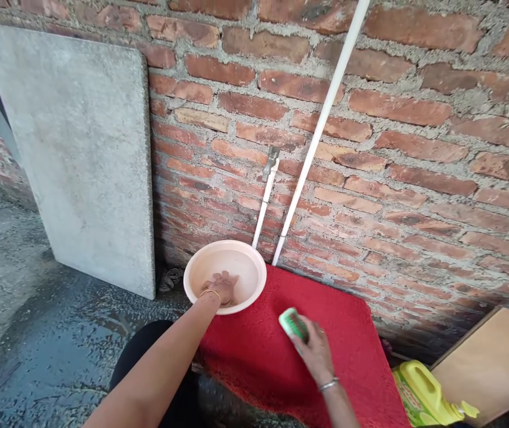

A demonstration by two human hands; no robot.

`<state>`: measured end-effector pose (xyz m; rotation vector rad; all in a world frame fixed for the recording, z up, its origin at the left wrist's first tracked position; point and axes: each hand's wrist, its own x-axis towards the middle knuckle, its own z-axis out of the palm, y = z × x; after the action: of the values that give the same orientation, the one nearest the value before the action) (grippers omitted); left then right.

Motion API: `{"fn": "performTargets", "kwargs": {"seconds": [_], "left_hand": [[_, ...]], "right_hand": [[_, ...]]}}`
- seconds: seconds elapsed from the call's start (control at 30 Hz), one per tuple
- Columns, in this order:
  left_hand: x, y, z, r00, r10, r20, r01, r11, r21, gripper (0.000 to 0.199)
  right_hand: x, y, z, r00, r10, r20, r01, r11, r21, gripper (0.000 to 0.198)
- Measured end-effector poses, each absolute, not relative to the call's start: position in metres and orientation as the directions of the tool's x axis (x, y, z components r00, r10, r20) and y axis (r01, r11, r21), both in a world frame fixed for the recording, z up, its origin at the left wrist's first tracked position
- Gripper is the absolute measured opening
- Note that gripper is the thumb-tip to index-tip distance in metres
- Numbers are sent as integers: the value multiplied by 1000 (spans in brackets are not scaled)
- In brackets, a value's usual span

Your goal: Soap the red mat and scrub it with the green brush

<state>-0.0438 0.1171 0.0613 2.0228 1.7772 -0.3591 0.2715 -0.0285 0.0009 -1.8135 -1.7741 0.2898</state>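
A pale pink basin [192, 261] with cloudy water stands at the far left corner of a wet-looking red mat [254, 351]. My left hand [222, 286], with a thin bangle at the wrist, dips into that water, fingers spread and partly under the surface. Over the red mat, my right hand [318, 351] is closed around a scrub brush [296, 323] with a pale green body and green bristles. The brush is tipped so its bristles show; whether it touches the mat I cannot tell.
Behind the mat rises a brick wall [397, 148] with a white pipe [321, 128] and a tap [272, 161]. A grey slab [80, 154] leans at left above wet floor [58, 345]. At lower right are a yellow jug [427, 395] and a tan board [495, 362].
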Motion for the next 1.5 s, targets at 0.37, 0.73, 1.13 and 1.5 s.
{"fn": "performTargets", "kwargs": {"seconds": [0.37,0.73,1.13,1.5], "left_hand": [[-45,118,61,169,877,-450,983,-118,138,92],[-44,116,63,156,874,-461,986,-107,130,98],[-43,118,61,157,871,-466,985,-106,134,96],[-40,120,53,158,885,-439,983,-100,152,94]], "right_hand": [[207,48,17,111,988,104,955,-77,-287,47],[188,64,4,140,979,149,955,-93,-281,47],[201,78,-3,168,963,212,970,-123,-212,48],[476,-24,-17,767,553,325,632,-738,-236,74]]}}
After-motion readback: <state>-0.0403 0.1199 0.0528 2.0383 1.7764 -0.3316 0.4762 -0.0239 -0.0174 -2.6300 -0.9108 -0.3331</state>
